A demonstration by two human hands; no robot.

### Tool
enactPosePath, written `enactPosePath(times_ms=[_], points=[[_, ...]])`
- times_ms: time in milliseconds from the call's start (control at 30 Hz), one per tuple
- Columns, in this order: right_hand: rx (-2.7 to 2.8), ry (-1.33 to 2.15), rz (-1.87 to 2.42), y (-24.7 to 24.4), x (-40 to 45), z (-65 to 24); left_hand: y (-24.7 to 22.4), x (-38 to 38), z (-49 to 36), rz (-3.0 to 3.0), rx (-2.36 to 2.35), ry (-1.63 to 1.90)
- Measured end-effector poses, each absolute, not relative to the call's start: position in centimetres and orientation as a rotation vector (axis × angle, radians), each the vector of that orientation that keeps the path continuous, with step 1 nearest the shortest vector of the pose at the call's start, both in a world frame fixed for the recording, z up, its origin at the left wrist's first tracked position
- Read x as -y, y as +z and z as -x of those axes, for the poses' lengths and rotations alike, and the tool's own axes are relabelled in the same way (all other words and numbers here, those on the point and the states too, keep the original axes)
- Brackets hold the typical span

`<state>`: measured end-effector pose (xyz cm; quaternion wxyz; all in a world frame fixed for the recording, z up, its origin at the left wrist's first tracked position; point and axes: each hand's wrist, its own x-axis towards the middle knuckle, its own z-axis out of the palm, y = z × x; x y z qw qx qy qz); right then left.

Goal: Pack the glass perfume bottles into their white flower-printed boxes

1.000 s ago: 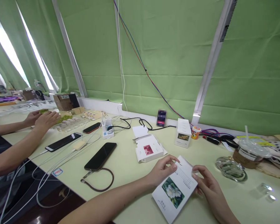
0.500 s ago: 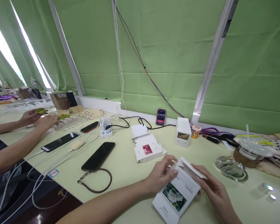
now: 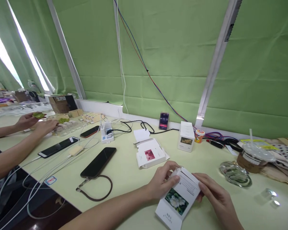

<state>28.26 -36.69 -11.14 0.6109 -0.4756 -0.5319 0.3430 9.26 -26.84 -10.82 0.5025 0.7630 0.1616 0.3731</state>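
A white box [image 3: 176,201] with a picture of a white flower is held low in the head view, tilted, its top flap folded down over the upper end. My left hand [image 3: 164,180] grips its upper left side, thumb on the front. On the upper right edge, my right hand [image 3: 212,195] has its fingers closed on the box. Behind them lies a flattened, partly open white box [image 3: 150,154] with a pink picture. Farther back stands a white box [image 3: 186,137] with a yellow picture.
Right of my hands are a glass bottle [image 3: 235,174], clear caps [image 3: 272,195] and a drink cup [image 3: 252,158]. At left lie a strapped phone [image 3: 98,162], another phone [image 3: 58,147], cables and a power strip [image 3: 107,132]. Another person's hands [image 3: 44,126] work beside a clear tray [image 3: 67,126].
The raised flap at the box's upper end has been folded down. My right hand has moved slightly left along that edge. The whole view has shifted a little.
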Motion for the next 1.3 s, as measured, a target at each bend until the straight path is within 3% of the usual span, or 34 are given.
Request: enactPosePath(times_ms=[733, 1067, 1300], points=[[1.426, 0.698, 1.178, -12.2, 36.2, -29.3, -9.7, 27.1, -8.8, -2.031, -0.507, 0.854], [1.434, 0.912, 1.081, -12.0, 36.2, -28.4, -9.4, 27.0, -9.1, -1.950, -0.535, 0.930], [1.453, 0.873, 1.094, -12.2, 36.2, -28.4, -9.6, 26.9, -9.1, -1.966, -0.518, 0.940]])
